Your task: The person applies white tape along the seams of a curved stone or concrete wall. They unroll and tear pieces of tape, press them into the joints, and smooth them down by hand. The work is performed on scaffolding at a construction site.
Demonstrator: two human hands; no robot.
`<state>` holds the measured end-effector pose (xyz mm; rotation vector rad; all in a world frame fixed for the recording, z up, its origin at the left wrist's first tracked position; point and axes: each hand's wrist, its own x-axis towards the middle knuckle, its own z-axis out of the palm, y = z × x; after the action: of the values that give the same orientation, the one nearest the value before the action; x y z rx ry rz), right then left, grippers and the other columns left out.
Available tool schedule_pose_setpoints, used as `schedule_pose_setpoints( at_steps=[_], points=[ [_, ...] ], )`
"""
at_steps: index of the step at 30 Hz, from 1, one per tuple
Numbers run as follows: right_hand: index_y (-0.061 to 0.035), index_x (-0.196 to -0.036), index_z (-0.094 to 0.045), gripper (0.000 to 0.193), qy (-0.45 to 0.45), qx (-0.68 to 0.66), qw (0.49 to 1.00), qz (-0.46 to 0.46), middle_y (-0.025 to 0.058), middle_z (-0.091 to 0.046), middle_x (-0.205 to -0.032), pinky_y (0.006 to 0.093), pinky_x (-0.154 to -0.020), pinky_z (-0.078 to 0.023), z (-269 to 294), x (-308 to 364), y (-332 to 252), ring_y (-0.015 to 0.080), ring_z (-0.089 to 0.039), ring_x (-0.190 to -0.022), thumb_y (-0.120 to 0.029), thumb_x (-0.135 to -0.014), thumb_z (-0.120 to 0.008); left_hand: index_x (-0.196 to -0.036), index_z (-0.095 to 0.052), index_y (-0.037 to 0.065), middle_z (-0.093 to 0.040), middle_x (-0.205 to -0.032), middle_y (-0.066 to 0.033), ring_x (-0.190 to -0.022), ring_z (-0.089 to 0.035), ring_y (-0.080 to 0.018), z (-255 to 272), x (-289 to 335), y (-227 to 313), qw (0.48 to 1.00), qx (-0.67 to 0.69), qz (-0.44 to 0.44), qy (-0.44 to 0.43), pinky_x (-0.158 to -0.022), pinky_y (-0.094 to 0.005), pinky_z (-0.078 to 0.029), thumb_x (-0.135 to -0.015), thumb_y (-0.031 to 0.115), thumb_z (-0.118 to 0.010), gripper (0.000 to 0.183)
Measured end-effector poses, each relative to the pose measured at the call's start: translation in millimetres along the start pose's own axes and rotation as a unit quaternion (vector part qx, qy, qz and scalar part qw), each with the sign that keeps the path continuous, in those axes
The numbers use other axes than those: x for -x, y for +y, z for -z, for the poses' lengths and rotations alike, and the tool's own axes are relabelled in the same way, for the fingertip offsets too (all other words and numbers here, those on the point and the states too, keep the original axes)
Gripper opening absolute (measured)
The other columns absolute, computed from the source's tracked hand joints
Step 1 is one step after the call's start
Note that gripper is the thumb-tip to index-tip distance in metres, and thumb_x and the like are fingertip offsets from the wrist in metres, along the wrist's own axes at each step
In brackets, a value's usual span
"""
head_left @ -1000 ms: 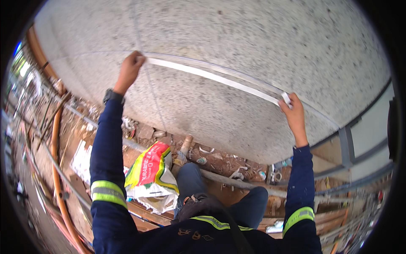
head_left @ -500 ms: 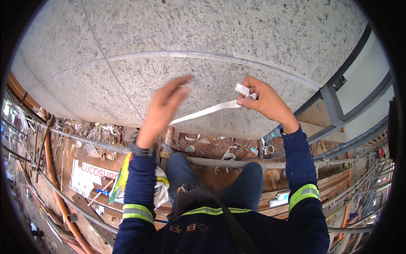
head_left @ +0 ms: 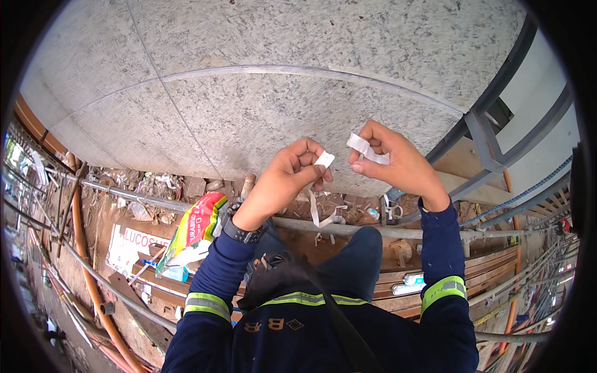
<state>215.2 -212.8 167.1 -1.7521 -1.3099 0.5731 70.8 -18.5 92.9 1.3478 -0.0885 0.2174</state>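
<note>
My left hand [head_left: 283, 180] pinches one end of a white tape strip [head_left: 324, 160] between thumb and fingers. The tail of that strip [head_left: 314, 211] hangs below the hand in a loose curve. To its right, my right hand [head_left: 404, 165] is closed on a short white tape piece [head_left: 367, 149], which curls over the fingers. A gap lies between the two pieces. Both hands are held in front of a speckled grey wall panel [head_left: 249, 124], near its lower edge. A pale strip-like band [head_left: 267, 69] crosses the panel above them.
Scaffold pipe [head_left: 348, 231] runs across below the hands. At left are a colourful bag [head_left: 198, 227], a white printed sheet [head_left: 130, 252] and an orange pipe [head_left: 77, 217]. Wooden planks [head_left: 485, 273] carry white tubes [head_left: 407, 286]. A grey steel frame [head_left: 485, 143] borders the panel at right.
The long strip stretched from my right hand past my left is now in two separate pieces. My left hand has moved right and down and closed on one end.
</note>
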Motion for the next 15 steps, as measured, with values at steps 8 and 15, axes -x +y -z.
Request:
schedule_pose_setpoints(
  at_steps=[8, 15],
  points=[
    [-0.0018, -0.101, -0.055, 0.025, -0.075, 0.101, 0.989, 0.079, 0.0110, -0.062, -0.082, 0.0361, -0.071, -0.047, 10, 10, -20, 0.0231, -0.060, -0.075, -0.025, -0.098, -0.064, -0.104, -0.064, 0.002, -0.072, -0.082, -0.0019, -0.062, -0.052, -0.0031, -12, 11, 26, 0.985, -0.169, 0.036, 0.022, -0.057, -0.0212, -0.043, -0.101, 0.011, -0.060, 0.010],
    [-0.0021, -0.096, -0.055, 0.023, -0.136, 0.223, 0.960, 0.099, 0.0126, -0.059, -0.076, 0.0401, -0.063, -0.043, 14, 3, -28, 0.0293, -0.056, -0.068, -0.025, -0.099, -0.060, -0.101, -0.067, 0.001, -0.070, -0.077, 0.0003, -0.059, -0.047, -0.0008, -21, 8, 39, 0.971, -0.238, 0.032, 0.010, -0.052, -0.0214, -0.038, -0.101, 0.013, -0.058, 0.015]
  ],
)
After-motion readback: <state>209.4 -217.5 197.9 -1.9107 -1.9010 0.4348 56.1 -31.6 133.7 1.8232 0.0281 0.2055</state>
